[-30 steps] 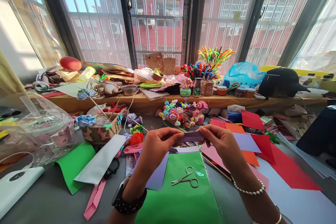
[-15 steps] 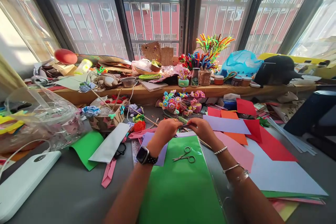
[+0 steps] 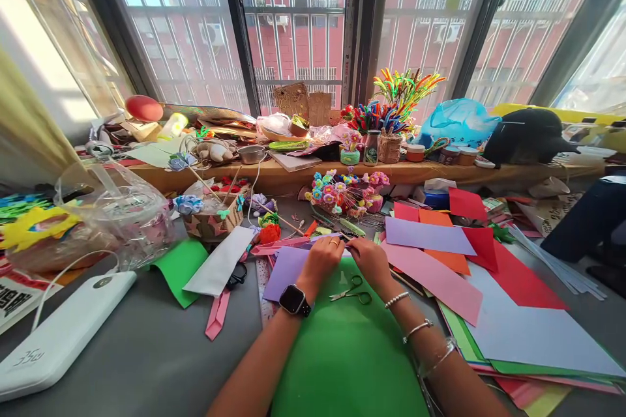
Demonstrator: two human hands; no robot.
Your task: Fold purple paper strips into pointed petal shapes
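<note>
Both hands meet above the far end of a green sheet (image 3: 352,365). My left hand (image 3: 321,266), wearing a ring and a watch, is closed with its fingertips pinching a narrow purplish paper strip (image 3: 346,251). My right hand (image 3: 370,266) pinches the same strip from the other side, its fingers bent inward. Most of the strip is hidden behind the fingers. Small scissors (image 3: 360,298) lie on the green sheet between my wrists, blades pointing left. Left of my left hand rests a purple paper piece (image 3: 283,273).
Coloured paper sheets (image 3: 548,339) are stacked at the right. A white power bank (image 3: 68,326) lies at the left, near a clear plastic bag (image 3: 122,208). Small craft flowers (image 3: 337,192) stand behind my hands. A white paper (image 3: 220,260) and black-handled scissors (image 3: 238,275) lie left of centre.
Both hands have come lower and closer towards me over the green sheet, still pinching the strip. The whole view has shifted slightly, so things appear further right.
</note>
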